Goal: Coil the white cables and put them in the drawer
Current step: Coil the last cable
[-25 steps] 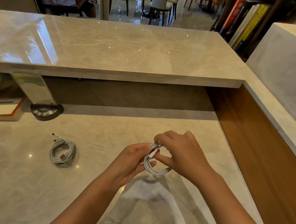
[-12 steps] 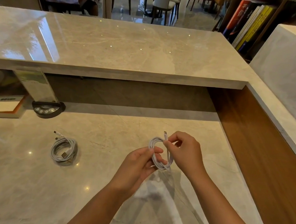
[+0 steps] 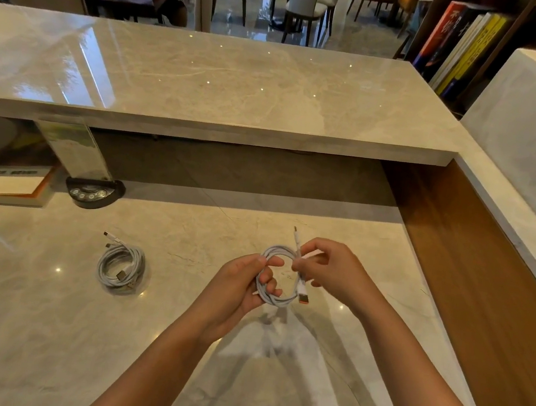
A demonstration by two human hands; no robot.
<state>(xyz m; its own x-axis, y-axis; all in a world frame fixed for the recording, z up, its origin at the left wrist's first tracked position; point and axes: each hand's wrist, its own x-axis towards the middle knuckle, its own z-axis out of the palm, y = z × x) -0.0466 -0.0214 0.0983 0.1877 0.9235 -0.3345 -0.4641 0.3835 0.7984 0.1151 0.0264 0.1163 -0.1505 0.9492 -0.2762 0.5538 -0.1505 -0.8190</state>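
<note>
A white cable (image 3: 276, 301) hangs as a small coil between both hands above the marble desk (image 3: 39, 326). My left hand (image 3: 237, 292) pinches the coil's left side. My right hand (image 3: 333, 269) grips the cable's end part, and a thin plug sticks up above its fingers. An orange-tipped plug hangs at the coil's lower right. A second white cable (image 3: 120, 267) lies coiled on the desk, to the left of my hands, with its plugs showing. No drawer is in view.
A raised marble counter (image 3: 207, 82) runs across the back, with a wooden side panel (image 3: 474, 284) at the right. At the back left stand a black round-based device (image 3: 92, 191) and a white box (image 3: 5, 190). Books and chairs lie beyond.
The coil has turned upright and opened into a ring. My right hand moved from over the coil to its right side, pulling the plug end up. The head camera shifted slightly.
</note>
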